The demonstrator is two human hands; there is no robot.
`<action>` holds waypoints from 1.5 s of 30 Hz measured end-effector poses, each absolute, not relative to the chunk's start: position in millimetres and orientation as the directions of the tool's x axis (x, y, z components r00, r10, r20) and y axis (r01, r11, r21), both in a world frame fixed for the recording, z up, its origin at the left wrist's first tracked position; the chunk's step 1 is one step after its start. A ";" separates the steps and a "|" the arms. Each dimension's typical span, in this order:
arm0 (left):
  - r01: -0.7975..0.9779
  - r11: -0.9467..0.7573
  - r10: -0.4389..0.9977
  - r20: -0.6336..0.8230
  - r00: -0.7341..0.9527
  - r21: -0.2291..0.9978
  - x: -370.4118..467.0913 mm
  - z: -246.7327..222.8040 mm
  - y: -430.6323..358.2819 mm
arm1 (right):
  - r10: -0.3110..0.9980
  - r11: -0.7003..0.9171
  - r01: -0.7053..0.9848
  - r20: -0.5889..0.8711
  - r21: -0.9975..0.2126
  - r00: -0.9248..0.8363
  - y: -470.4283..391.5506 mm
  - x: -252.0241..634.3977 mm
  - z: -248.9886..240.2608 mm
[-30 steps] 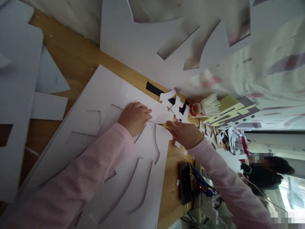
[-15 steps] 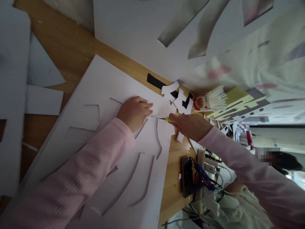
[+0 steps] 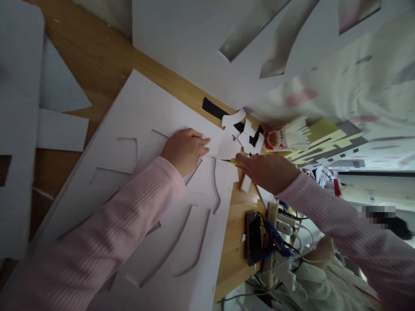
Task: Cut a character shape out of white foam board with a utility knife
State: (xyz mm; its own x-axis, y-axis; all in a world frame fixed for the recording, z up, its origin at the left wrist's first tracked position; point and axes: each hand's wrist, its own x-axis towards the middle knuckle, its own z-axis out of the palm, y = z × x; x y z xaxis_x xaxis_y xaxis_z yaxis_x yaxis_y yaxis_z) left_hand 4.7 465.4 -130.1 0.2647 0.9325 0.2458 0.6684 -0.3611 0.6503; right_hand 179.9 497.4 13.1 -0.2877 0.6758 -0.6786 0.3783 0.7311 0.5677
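Note:
A large white board [image 3: 181, 259] lies on the wooden table, with curved and straight cut lines across it. My left hand [image 3: 186, 149] rests on the board, palm down, its fingers stretched out. My right hand [image 3: 267, 170] is closed round a yellow-handled craft knife [image 3: 234, 162]. The knife's thin blade points left and touches or lies just above the board, a little right of my left fingertips. Most of the handle is hidden inside my right hand.
Beyond the board lie white scraps [image 3: 240, 136] and a black strip [image 3: 212, 108]. Nearby are a paper cup [image 3: 275, 139] of white pieces, a phone [image 3: 253, 237], a blue glue gun [image 3: 275, 239] with cords, and another cut-out white board [image 3: 181, 39]. A person sits at the right.
My right hand has drawn the knife slightly to the right, away from my left hand. The left hand stays in place on the board. The whole view has shifted a little.

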 end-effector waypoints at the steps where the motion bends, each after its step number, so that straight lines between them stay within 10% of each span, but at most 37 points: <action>1: 0.668 -0.360 0.933 0.244 0.265 0.651 4.7 -129.8 465.2 | 0.675 0.733 0.371 -0.678 0.570 -0.290 496.5 179.4 14.5; 32: 0.645 -0.396 0.918 0.288 0.273 0.653 5.5 -134.4 465.1 | 0.690 0.694 0.406 -0.710 0.594 -0.140 482.6 91.4 30.1; 40: 0.604 -0.349 0.937 0.267 0.223 0.717 6.5 -131.1 466.6 | 0.702 0.711 0.386 -0.617 0.588 -0.354 495.6 127.3 58.7; 43: 0.588 -0.349 0.937 0.281 0.207 0.729 6.1 -131.8 467.1 | 0.773 0.614 0.704 -0.454 0.356 -0.444 479.6 155.4 61.8; 45: 0.577 -0.360 0.933 0.297 0.203 0.733 5.4 -132.7 467.5 | 0.824 0.398 0.907 -0.379 -0.138 -0.420 455.6 172.7 47.1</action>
State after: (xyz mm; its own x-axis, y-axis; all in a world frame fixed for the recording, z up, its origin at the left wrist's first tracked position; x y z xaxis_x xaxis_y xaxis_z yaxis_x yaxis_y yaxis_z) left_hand 5.4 467.5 -132.7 0.2034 0.9329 0.2973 0.5771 -0.3596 0.7333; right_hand 172.7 455.6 47.1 -0.4199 0.8245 -0.3794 0.9068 0.3982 -0.1383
